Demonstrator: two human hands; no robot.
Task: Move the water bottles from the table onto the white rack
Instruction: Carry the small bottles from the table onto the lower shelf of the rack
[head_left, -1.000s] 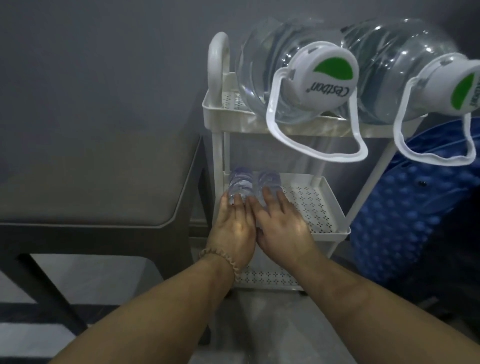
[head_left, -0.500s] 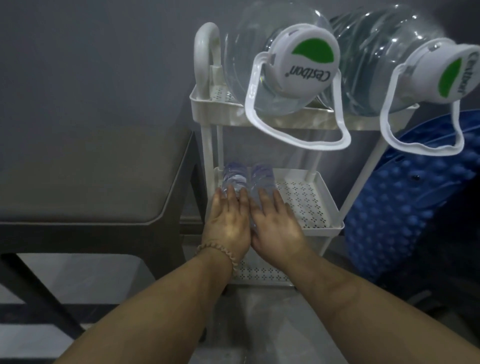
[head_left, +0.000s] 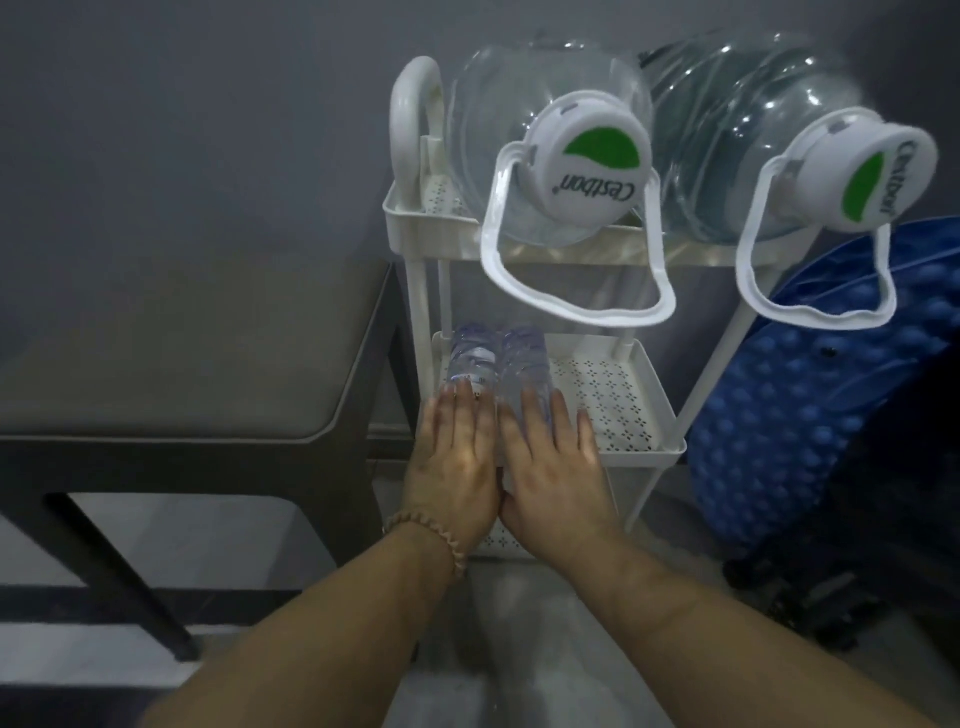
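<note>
At far left I see the table (head_left: 182, 353). My left hand (head_left: 452, 467) lies flat, fingers straight, on the left bottle (head_left: 467, 358); my right hand (head_left: 553, 467) lies flat, fingers spread, on the right bottle (head_left: 525, 358). Both bottles lie side by side, touching, on the middle shelf of the rack (head_left: 649, 451). Two jugs (head_left: 545, 130) lie on top.
</note>
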